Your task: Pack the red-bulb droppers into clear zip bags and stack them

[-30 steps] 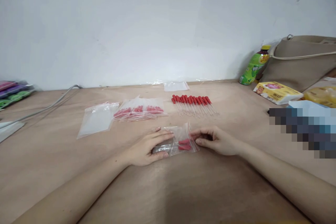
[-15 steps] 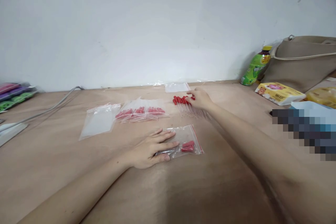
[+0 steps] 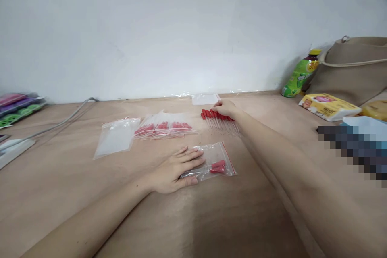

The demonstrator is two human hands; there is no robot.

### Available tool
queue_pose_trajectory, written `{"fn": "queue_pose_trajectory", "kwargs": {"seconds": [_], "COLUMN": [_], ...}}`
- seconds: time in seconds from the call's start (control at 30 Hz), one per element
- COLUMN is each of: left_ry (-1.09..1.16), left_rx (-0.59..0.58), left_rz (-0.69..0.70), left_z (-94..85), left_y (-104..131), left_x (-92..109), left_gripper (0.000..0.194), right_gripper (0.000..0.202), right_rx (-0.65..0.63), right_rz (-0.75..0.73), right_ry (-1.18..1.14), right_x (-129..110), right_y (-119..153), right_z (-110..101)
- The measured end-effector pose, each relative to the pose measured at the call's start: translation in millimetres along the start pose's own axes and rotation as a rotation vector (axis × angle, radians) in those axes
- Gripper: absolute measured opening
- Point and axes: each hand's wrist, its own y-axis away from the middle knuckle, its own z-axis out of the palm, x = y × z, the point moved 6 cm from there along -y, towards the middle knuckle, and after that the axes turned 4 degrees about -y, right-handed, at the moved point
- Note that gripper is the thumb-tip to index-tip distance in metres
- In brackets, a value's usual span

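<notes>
My left hand (image 3: 178, 169) lies flat, fingers spread, over the lower end of a clear zip bag (image 3: 208, 153). A few red rubber bulbs of droppers (image 3: 218, 166) show inside that bag near its red-lined mouth. Farther back, my right hand (image 3: 226, 109) reaches into a row of loose glass droppers with red bulbs (image 3: 207, 114). Its thumb and fingers are pinched at the bulb of one dropper, though the fingertips are partly hidden. Left of the row lie overlapping filled zip bags (image 3: 163, 127) with red-bulbed droppers in them.
A flat stack of clear bags (image 3: 117, 137) lies at left, another white-looking bag (image 3: 205, 98) by the wall. A grey cable (image 3: 72, 113) and colourful packs (image 3: 21, 107) are far left. At right are a green bottle (image 3: 300, 74), yellow tissue pack (image 3: 329, 107) and beige handbag (image 3: 356, 68).
My right hand has shifted slightly left along the droppers, and its fingers have closed in on a bulb. My left hand stays on the bag. The view has turned a little.
</notes>
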Motion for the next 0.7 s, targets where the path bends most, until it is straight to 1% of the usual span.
{"fn": "queue_pose_trajectory", "kwargs": {"seconds": [0.1,0.17,0.23,0.33,0.4,0.47,0.57,0.63,0.7], "left_ry": [-0.011,-0.011,-0.009,-0.007,-0.002,0.008,0.023,0.023,0.021], "left_rx": [-0.005,-0.006,-0.007,-0.001,0.005,0.010,0.009,0.007,0.008], "left_rz": [0.001,0.001,0.000,-0.001,-0.005,-0.006,-0.005,-0.009,-0.014], "left_z": [-0.1,-0.4,-0.8,-1.6,-2.5,-3.3,-3.9,-3.9,-3.7], "left_y": [0,-1,-1,-2,-2,-2,-2,-2,-2], "left_x": [0,0,0,0,0,1,1,1,1], "left_gripper": [0.053,0.053,0.054,0.055,0.056,0.058,0.060,0.061,0.062], "right_gripper": [0.015,0.013,0.010,0.007,0.011,0.013,0.013,0.012,0.013], "right_rx": [0.032,0.061,0.080,0.081,0.128,0.212,0.237,0.222,0.173], "right_rz": [0.003,-0.012,-0.046,-0.094,-0.059,0.028,0.191,0.243,0.259], "right_ry": [-0.123,-0.198,-0.319,-0.669,-0.880,-0.999,-1.077,-1.140,-1.186], "right_x": [-4,-9,-13,-7,9,30,53,56,51], "right_y": [4,11,24,53,76,99,129,144,154], "right_z": [-5,-14,-26,-42,-48,-46,-32,-22,-14]}}
